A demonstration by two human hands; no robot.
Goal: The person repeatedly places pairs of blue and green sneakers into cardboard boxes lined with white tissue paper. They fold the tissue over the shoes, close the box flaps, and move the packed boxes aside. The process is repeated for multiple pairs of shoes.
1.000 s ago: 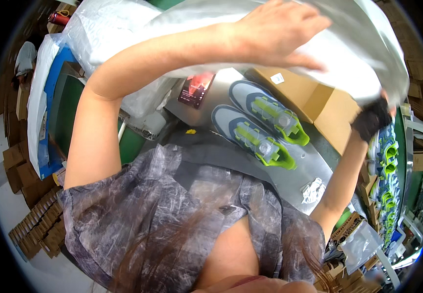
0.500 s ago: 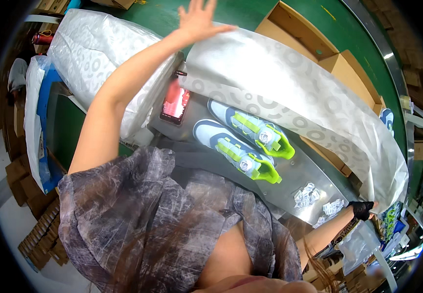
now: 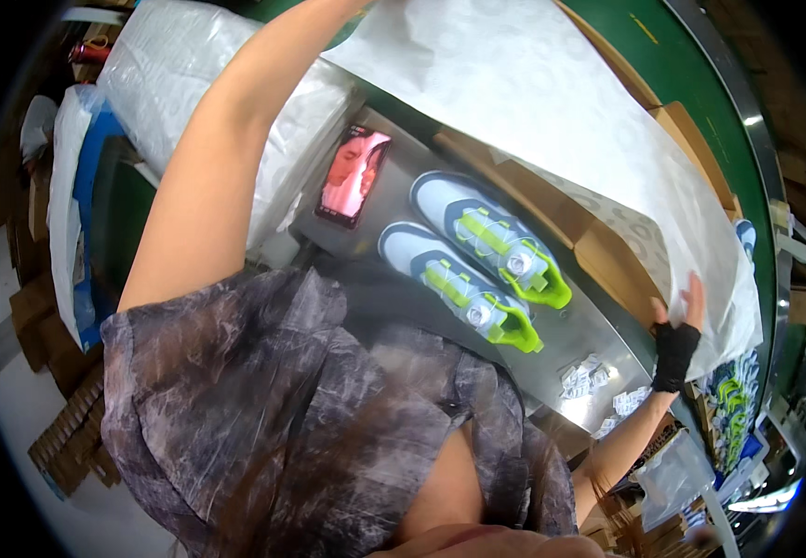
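A wide sheet of white printed tissue paper (image 3: 524, 84) is spread over an open brown shoebox (image 3: 612, 265), part of whose near side shows below it. My left forearm reaches up to the paper's far left corner; the hand itself is beyond the upper edge. My right hand (image 3: 677, 325), wearing a black fingerless wrist band, is at the near right part of the paper with fingers stretched apart. Between me and the box, two light blue sneakers with lime green trim, the far sneaker (image 3: 486, 232) and the near sneaker (image 3: 454, 288), lie side by side on a metal surface.
A phone with a lit screen (image 3: 353, 177) lies left of the sneakers. Beyond it is a plastic-wrapped stack of printed paper (image 3: 189, 84). Small white packets (image 3: 584, 377) sit near my right forearm. A green conveyor belt (image 3: 649, 37) runs behind the box. More shoes (image 3: 733, 400) stand at the right.
The paper has been spread flatter over the box and its near edge has moved away from the sneakers. My left hand has gone past the upper edge; my right hand has moved up and its fingers have spread.
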